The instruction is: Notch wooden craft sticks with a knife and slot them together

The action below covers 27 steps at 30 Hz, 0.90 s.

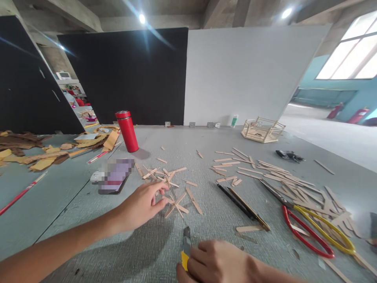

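My left hand [143, 204] reaches forward over the grey floor, its fingers curled close together beside a small cross of wooden craft sticks [177, 204]; whether the fingertips pinch a stick I cannot make out. My right hand [219, 262] is at the bottom edge, closed around a yellow utility knife [186, 248] whose blade points away from me. More loose sticks [160, 173] lie just beyond my left hand.
A red flask [127, 131] stands upright behind a phone [114, 177]. Red and yellow-handled scissors [312, 226], two dark pens [241, 202] and a big scatter of sticks [279, 175] lie right. A stick-built frame [262, 129] sits near the white wall. Cardboard scraps [44, 151] fill the left.
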Tool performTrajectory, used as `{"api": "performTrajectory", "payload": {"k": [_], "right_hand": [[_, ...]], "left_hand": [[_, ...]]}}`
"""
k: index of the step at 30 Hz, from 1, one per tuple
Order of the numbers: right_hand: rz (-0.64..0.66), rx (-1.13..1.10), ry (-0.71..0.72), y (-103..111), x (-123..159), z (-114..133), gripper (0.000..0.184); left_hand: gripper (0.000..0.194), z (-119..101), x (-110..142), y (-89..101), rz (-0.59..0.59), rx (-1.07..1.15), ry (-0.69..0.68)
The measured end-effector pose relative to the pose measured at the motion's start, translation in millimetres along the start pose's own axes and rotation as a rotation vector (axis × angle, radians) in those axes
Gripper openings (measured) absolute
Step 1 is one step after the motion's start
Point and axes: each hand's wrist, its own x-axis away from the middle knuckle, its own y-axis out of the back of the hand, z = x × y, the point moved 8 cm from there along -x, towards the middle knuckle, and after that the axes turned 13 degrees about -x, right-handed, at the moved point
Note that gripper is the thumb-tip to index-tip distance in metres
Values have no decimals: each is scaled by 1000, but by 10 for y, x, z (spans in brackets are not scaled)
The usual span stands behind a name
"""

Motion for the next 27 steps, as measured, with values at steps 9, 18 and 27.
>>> {"api": "performTrajectory", "payload": {"k": [9, 18, 27], "right_hand": [[-41, 168, -20, -77, -11, 50, 13], [121, 159, -280, 100, -143, 17, 28], [213, 423, -1109, 555, 1081, -979, 37]], "left_hand": [[46, -1, 27, -298, 145, 126, 36], [20, -23, -17, -402, 167, 196, 21], [19, -48, -56, -418, 110, 177, -15]]}}
